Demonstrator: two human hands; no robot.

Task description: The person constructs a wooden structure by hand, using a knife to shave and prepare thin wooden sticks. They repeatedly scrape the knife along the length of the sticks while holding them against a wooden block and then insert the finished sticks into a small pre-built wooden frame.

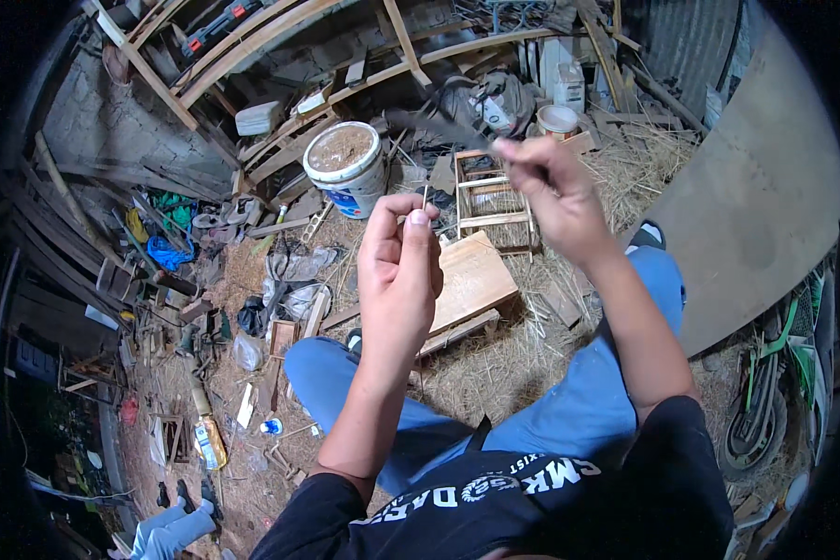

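Note:
My left hand (399, 266) is raised in front of me, thumb and fingers pinched round a thin stick (426, 194) whose pale tip sticks up above them. Higher and to the right, my right hand (562, 201) is closed on a knife. Its dark blade (448, 129) points left, smeared by motion, and the handle is mostly hidden in the fingers. Blade and stick appear apart. Below the hands, between my knees, sits a low wooden bench (471, 280). A small slatted wooden frame (490, 219) stands just beyond it.
A white bucket (369, 175) full of sawdust stands far left, and a smaller tub (558, 119) far right. Wood scraps and straw litter the ground. A large board (756, 177) leans at right near a wheel (754, 434). Another person's legs (173, 534) show lower left.

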